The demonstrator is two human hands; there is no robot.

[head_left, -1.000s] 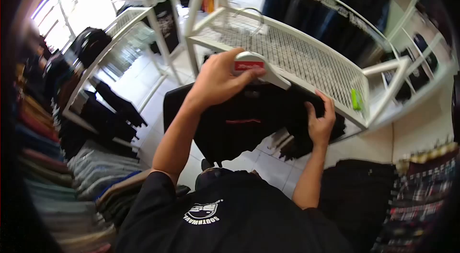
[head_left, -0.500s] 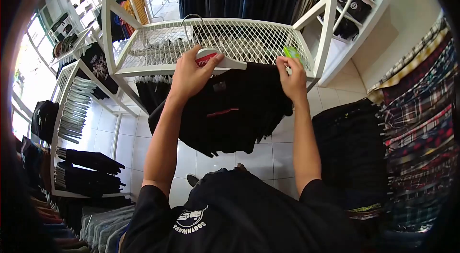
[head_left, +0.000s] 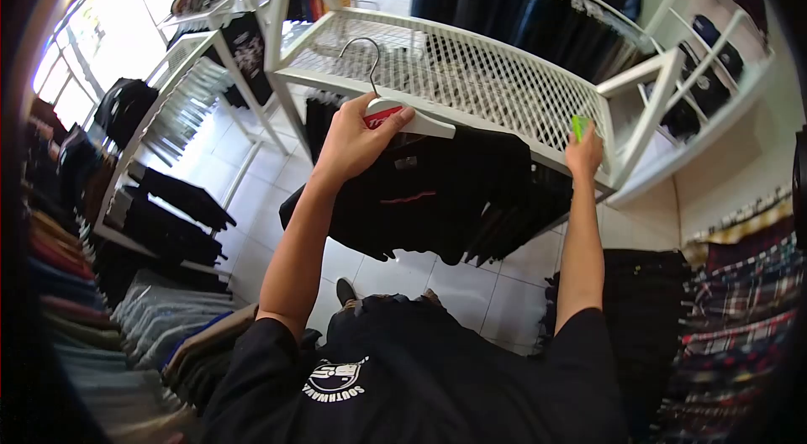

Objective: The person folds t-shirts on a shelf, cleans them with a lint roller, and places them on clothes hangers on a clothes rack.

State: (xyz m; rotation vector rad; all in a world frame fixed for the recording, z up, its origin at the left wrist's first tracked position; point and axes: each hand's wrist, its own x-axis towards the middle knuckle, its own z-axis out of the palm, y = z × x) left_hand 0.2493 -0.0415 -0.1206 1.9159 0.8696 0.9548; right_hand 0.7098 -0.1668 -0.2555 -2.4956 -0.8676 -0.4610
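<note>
My left hand (head_left: 363, 135) is closed around the top of a white clothes hanger (head_left: 433, 124), its metal hook sticking up and a red label by my thumb. From the hanger hangs a black T-shirt (head_left: 420, 221) with a thin red line of print across its front. My right hand (head_left: 585, 152) is apart from the shirt, at the right end of the white mesh shelf (head_left: 454, 66). Its fingers are closed on a small bright green object (head_left: 579, 126), whose kind I cannot make out.
Dark trousers (head_left: 496, 7) hang in a row behind the shelf. Plaid shirts (head_left: 748, 310) fill the right side. To the left stands another white rack with clear hangers (head_left: 181, 108) and folded black clothes (head_left: 172, 221). Caps (head_left: 702, 78) sit on shelves at the upper right.
My right hand has moved right, away from the shirt, to the shelf's end with the green object. My left hand still holds the hanger. The camera view has turned and tilted.
</note>
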